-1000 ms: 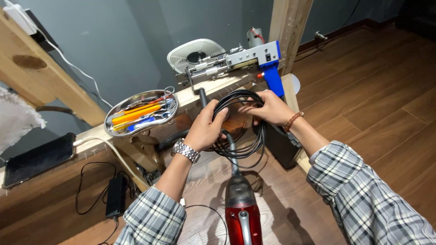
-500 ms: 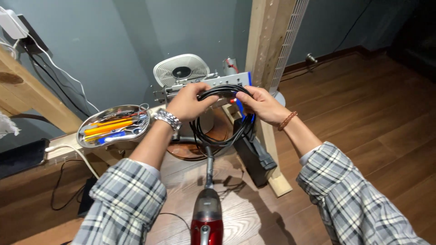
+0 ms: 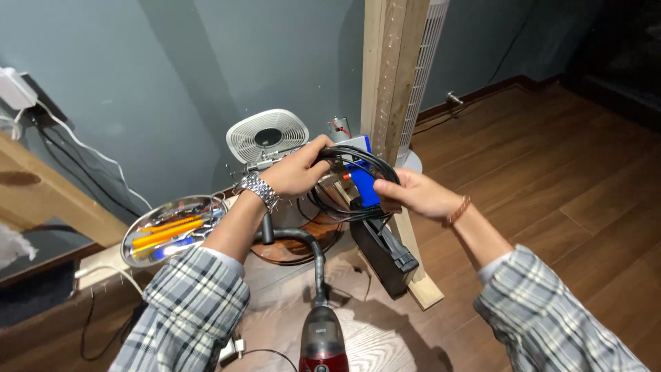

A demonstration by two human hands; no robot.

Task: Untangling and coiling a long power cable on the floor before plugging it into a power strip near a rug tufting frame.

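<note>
1. Cable first: we hold a coiled black cable (image 3: 344, 182) between both hands, raised in front of the grey wall, just ahead of a wooden post (image 3: 385, 83)
2. Our left hand (image 3: 296, 172) is clamped on the top left of the coil, fingers curled over the loops, a metal watch (image 3: 259, 189) on that wrist
3. Our right hand (image 3: 413, 195) is closed on the right side of the coil, thumb and fingers pinching the loops together, a brown bracelet (image 3: 457, 211) on the wrist
4. Just behind the coil we see a tool with a blue handle (image 3: 363, 180), partly hidden by the loops and our hands
5. Behind that a small white fan (image 3: 267, 134) stands against the wall
6. To the left a metal tray (image 3: 172, 227) holds yellow, orange and blue tools
7. Below our hands a red vacuum cleaner (image 3: 322, 341) stands on the wooden floor (image 3: 551, 207), its black tube curving up toward our left forearm
8. A black box (image 3: 385, 255) leans at the foot of the post
9. Both our sleeves are grey plaid
</note>
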